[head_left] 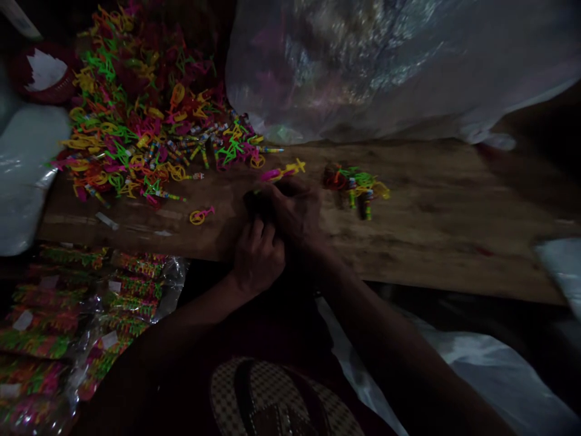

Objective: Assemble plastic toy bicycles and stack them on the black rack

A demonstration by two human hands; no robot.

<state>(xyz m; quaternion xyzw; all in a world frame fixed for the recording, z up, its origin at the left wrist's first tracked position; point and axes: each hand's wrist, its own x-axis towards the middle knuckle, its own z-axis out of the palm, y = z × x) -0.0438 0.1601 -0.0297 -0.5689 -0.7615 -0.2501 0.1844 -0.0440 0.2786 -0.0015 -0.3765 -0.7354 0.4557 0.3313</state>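
Observation:
My left hand (259,253) is closed, its fingers curled at the front edge of the wooden table. Pressed against it, my right hand (297,212) bends over with its fingers closed. What they grip between them is dark and hidden. Just beyond my right fingers shows a pink and yellow plastic toy (282,172); whether it is held or lies on the wood I cannot tell. To the right is a small cluster of finished-looking toys (358,181) in green, red and yellow. A loose yellow ring with a pink piece (198,216) lies left of my hands.
A big heap of colourful plastic toy parts (136,133) covers the table's left. Behind stands a large clear plastic bag (385,72). A red basket (63,91) with white paper sits far left. Packed bags of toys (86,321) lie below the wooden table (454,224).

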